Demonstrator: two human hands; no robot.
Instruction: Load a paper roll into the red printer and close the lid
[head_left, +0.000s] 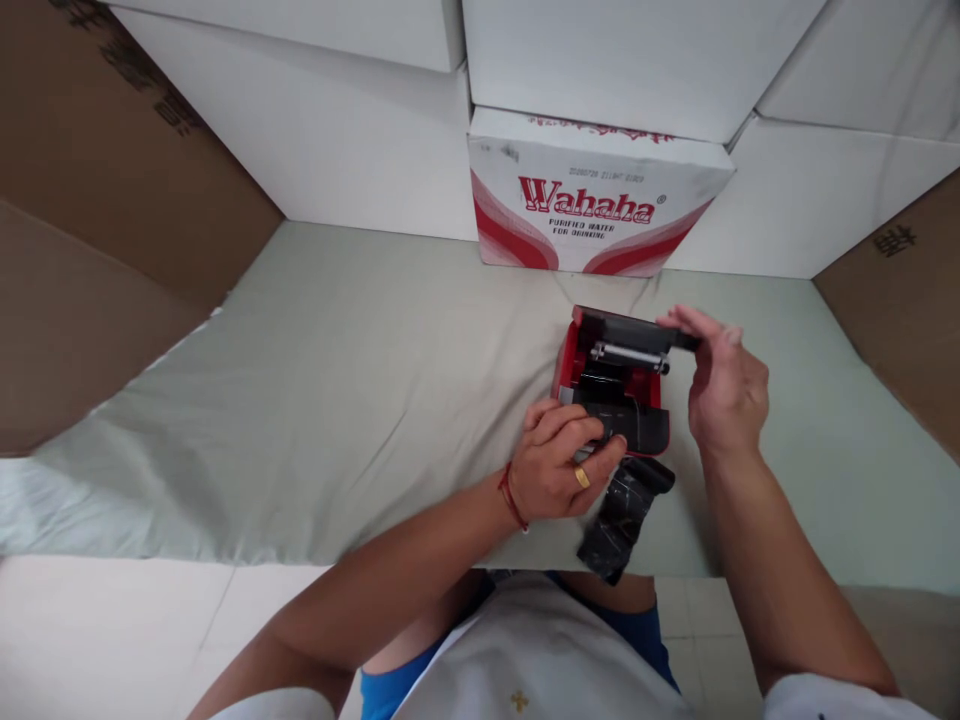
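Note:
A small red and black device (pixel 566 365), which looks like a label printer, sits near the table's front edge with its black lid (pixel 626 327) raised. Inside it shows a silver roller (pixel 628 356). Crumpled, shiny black film (pixel 619 515) trails from its front over the table edge. My left hand (pixel 562 455), with a gold ring and a red cord bracelet, is closed against the device's front left, fingertips pressing on the black front panel (pixel 649 428). At the lid's right end, my right hand (pixel 724 375) grips it with bent fingers; its thumb is partly hidden.
A white and red Wahaha water carton (pixel 600 205) stands behind the device, against stacked white boxes (pixel 375 130). Brown cardboard (pixel 112 230) walls the left side, and another brown box (pixel 900 290) the right. A pale green cloth (pixel 337 360) covers the table.

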